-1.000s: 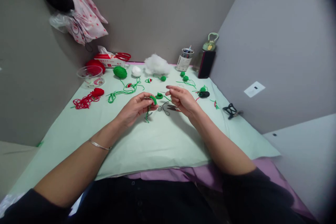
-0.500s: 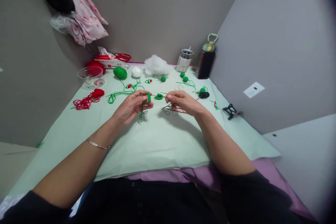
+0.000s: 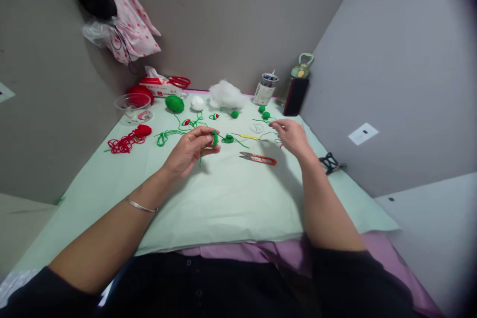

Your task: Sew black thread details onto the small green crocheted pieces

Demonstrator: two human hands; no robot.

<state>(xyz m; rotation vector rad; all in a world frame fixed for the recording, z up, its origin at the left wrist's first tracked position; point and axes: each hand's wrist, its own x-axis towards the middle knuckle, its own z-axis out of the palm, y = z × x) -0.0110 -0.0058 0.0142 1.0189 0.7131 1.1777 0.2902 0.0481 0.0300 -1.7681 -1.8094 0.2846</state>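
One green crochet piece (image 3: 215, 139), left fingers (image 3: 201, 132) pinching; right fingers (image 3: 279, 124) closed, contents unclear; slack thread (image 3: 266, 133) may snag crochet hook (image 3: 249, 136).

The left hand (image 3: 192, 153) partly covers the green piece (image 3: 215, 139); what, if anything, the right hand (image 3: 292, 137) pinches is too small to tell. Beyond it, the phone (image 3: 296, 97) partly hides the bottle (image 3: 300, 71).

Pinching hands (image 3: 191, 151), well apart
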